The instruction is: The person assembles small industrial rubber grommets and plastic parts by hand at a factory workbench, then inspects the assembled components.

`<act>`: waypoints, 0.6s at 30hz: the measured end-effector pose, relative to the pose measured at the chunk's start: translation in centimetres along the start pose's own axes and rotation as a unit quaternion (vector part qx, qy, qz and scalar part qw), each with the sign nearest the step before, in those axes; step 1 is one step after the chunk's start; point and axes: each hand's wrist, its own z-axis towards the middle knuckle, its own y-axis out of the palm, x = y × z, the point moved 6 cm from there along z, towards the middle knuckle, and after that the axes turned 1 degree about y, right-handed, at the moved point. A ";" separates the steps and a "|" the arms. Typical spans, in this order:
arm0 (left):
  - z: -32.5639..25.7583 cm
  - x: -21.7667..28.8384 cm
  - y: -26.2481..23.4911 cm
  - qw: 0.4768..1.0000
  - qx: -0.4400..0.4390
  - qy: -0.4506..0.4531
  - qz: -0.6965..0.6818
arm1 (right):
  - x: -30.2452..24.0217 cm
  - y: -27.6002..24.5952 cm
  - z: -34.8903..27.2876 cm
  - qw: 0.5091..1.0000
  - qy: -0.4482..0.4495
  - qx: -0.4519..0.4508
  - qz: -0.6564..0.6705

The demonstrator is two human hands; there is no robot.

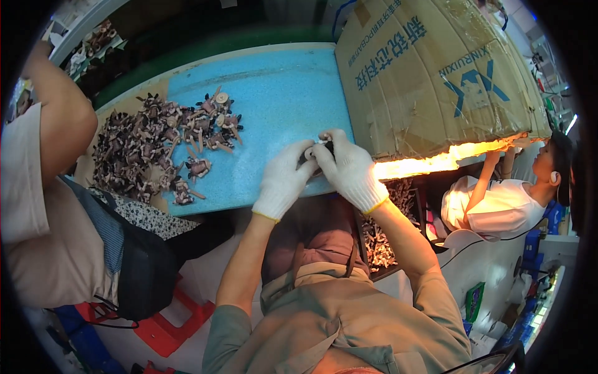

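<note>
Far L of frame: a co-worker's bare arm (65, 128), at the table (280, 93) edge. Upper L to center L: big heap of small mauve, black & beige assemblies (140, 146) on the table's blue top, w/ a few loose ones (198, 167) at its R side. Ctr: gloved L hand (283, 177), thumb & fingers pinched on a small light-and-dark piece (311, 151); gloved R hand (350, 171) pinches it too, fingertips nearly meeting. Piece sits btwn them, over the table's near edge, mostly hidden, so can't ID it. Just R of ctr, lower: dark bin (385, 272) w/ lots of similar pcs. Upper R: big taped cardboard carton (398, 118). Far R: another co-worker in a white top (498, 209). Progress: looks like 1 pc in hand, many on table & in bin; can't tell which are finished vs. left.
</note>
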 end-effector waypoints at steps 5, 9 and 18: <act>0.4 -0.4 0.1 0.998 -0.017 0.002 0.055 | -1.9 0.0 1.2 0.988 -0.049 -0.052 -0.134; 0.2 -1.3 -0.1 0.998 -0.002 0.031 0.051 | -3.6 1.0 1.3 0.945 -0.146 -0.049 -0.288; 2.3 2.2 0.8 0.935 0.077 0.036 -0.343 | -2.6 2.4 0.2 0.893 -0.194 -0.112 -0.390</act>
